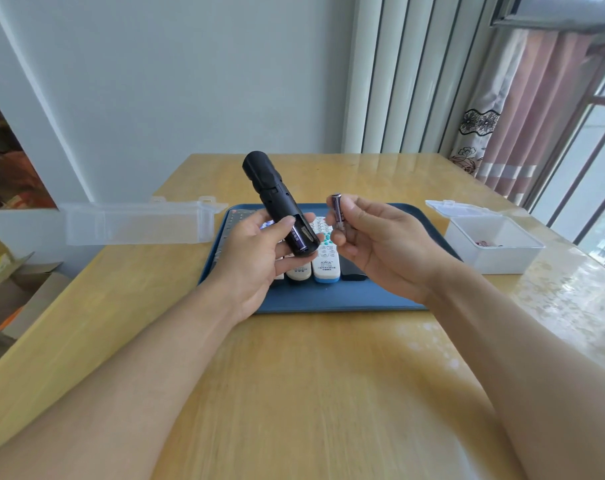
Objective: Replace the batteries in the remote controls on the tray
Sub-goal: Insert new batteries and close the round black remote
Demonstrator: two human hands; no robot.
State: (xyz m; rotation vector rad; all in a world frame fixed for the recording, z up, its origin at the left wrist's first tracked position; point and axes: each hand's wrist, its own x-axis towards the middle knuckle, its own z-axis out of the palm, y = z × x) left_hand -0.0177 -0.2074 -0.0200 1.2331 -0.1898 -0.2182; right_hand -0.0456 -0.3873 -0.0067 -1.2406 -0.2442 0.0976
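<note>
A black remote (pixel 279 206) is gripped back-up in the left hand (pixel 256 261) above the blue tray (pixel 328 299), its open compartment exposed, one cell seated. A battery (pixel 338 216) is pinched upright by the right hand (pixel 380 244), presumably for the vacant slot.

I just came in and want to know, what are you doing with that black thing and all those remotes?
A person is changing remote batteries. The left hand grips a black remote with its battery slot open and one battery already inside. The right hand pinches another battery beside it, not yet in. More remotes lie on the blue tray underneath.
</note>
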